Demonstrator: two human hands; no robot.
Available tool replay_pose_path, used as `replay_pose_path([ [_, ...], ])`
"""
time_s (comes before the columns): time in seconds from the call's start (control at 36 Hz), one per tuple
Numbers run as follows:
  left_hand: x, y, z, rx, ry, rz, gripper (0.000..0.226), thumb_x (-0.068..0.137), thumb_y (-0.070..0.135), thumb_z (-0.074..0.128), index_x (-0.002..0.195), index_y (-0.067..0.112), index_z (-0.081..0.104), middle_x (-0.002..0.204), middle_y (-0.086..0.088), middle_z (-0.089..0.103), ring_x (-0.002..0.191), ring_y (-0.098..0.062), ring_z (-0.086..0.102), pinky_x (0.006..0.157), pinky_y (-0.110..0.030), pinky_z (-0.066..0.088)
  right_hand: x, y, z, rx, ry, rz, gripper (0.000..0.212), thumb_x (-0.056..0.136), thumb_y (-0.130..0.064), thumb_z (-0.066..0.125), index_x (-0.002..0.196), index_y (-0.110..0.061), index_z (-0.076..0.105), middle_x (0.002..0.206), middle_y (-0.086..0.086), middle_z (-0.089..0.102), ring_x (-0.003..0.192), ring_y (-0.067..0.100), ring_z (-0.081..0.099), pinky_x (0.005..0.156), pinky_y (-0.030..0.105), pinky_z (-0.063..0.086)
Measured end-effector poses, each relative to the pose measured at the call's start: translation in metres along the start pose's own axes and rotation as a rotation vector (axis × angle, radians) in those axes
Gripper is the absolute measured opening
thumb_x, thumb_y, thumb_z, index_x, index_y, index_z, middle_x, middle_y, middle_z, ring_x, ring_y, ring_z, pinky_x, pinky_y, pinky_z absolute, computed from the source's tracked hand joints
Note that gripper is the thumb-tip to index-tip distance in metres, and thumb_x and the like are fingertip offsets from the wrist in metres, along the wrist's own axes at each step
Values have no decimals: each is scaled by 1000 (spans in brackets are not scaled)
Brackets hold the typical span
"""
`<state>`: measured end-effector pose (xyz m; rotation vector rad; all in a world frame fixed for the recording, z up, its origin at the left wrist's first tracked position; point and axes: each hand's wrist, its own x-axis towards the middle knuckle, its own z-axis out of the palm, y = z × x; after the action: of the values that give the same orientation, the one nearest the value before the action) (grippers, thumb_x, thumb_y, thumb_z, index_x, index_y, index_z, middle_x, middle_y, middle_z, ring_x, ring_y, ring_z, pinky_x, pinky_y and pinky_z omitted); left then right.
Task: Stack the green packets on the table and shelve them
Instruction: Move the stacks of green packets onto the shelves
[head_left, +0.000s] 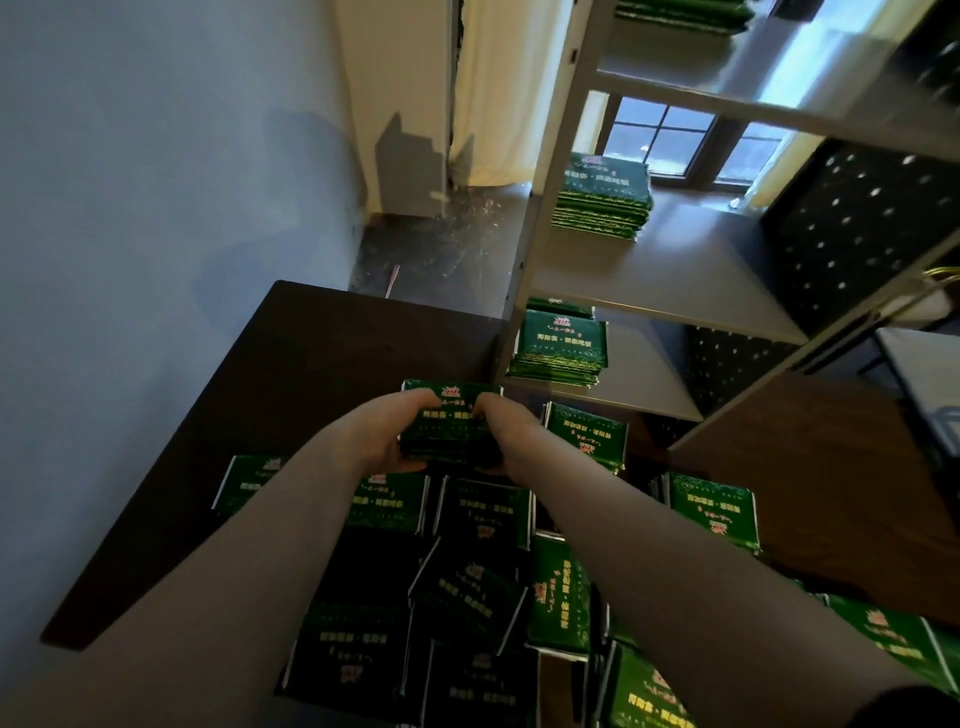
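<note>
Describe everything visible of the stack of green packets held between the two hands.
The small stack of flat, glossy green packets, gold print and a red emblem on its top face, lies roughly level over the dark brown table. The left hand grips its left side and the right hand its right. Whether it rests on the table is unclear.

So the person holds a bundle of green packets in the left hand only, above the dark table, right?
Not quite: both hands hold it. The head view shows the left hand and the right hand gripping the bundle of green packets from either side, above the dark table.
</note>
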<state>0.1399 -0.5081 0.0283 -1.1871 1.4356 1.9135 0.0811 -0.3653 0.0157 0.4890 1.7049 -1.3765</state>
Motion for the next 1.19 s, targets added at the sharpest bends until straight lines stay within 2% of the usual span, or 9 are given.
replay_pose_path([
  [0.11, -4, -4, 30, 40, 67, 26, 25, 93, 28, 64, 111, 13, 56, 108, -14, 65, 103, -29, 66, 96, -47, 54, -22, -2, -24, 26, 18, 67, 19, 91, -29, 52, 103, -14, 54, 103, 12, 63, 94, 28, 61, 82, 40, 55],
  [0.22, -13, -6, 62, 46, -10, 61, 21, 95, 28, 61, 109, 12, 56, 108, -15, 68, 104, -30, 67, 99, -47, 53, -36, 0, -52, 106, 57, 70, 31, 93, -39, 54, 111, -14, 56, 105, 13, 66, 94, 30, 63, 79, 43, 56],
  [0.33, -21, -5, 95, 77, -56, 103, 20, 96, 27, 60, 112, 14, 57, 110, -13, 68, 102, -28, 67, 94, -46, 55, -50, -1, -80, 141, 134, 37, 26, 96, -36, 53, 109, -13, 56, 99, 11, 66, 89, 27, 63, 77, 40, 55],
  [0.5, -30, -1, 135, 32, -90, 175, 10, 96, 21, 53, 105, 17, 56, 110, -12, 67, 102, -27, 65, 92, -44, 54, -62, -3, -111, 137, 193, -92, 23, 100, -34, 46, 98, -14, 56, 88, 8, 65, 76, 22, 62, 55, 29, 47],
  [0.64, -34, 1, 158, -37, -101, 193, 10, 95, 14, 53, 104, 15, 55, 113, -14, 65, 104, -28, 64, 92, -45, 54, -59, -2, -134, 178, 253, -145, 24, 96, -33, 53, 105, -11, 58, 95, 11, 67, 81, 25, 65, 55, 29, 50],
  [0.83, -30, 10, 177, -54, -39, 322, 19, 97, 18, 57, 114, 10, 57, 110, -12, 66, 97, -24, 67, 84, -38, 58, -54, -12, -154, 282, 254, -247, 25, 92, -33, 62, 104, -11, 60, 102, 14, 68, 91, 29, 68, 72, 39, 58],
  [1.03, -22, 33, 198, 153, 197, 576, 26, 100, 21, 47, 117, 2, 52, 106, -13, 61, 86, -22, 62, 87, -40, 56, -39, -31, -158, 277, 265, -411, 25, 97, -30, 48, 107, -12, 62, 104, 13, 70, 89, 28, 68, 58, 32, 52],
  [1.11, -19, 43, 200, 273, 259, 637, 25, 102, 27, 40, 106, 5, 52, 120, -21, 60, 108, -35, 61, 94, -41, 53, -31, -39, -157, 267, 294, -457, 23, 97, -27, 49, 105, -12, 64, 110, 15, 70, 91, 29, 69, 63, 36, 56],
  [1.19, -8, 46, 199, 377, 309, 704, 38, 103, 24, 39, 123, -3, 58, 129, -24, 59, 120, -39, 56, 100, -42, 48, -19, -42, -157, 280, 275, -495, 16, 100, -25, 49, 93, -15, 60, 103, 11, 70, 82, 23, 67, 70, 37, 56],
])
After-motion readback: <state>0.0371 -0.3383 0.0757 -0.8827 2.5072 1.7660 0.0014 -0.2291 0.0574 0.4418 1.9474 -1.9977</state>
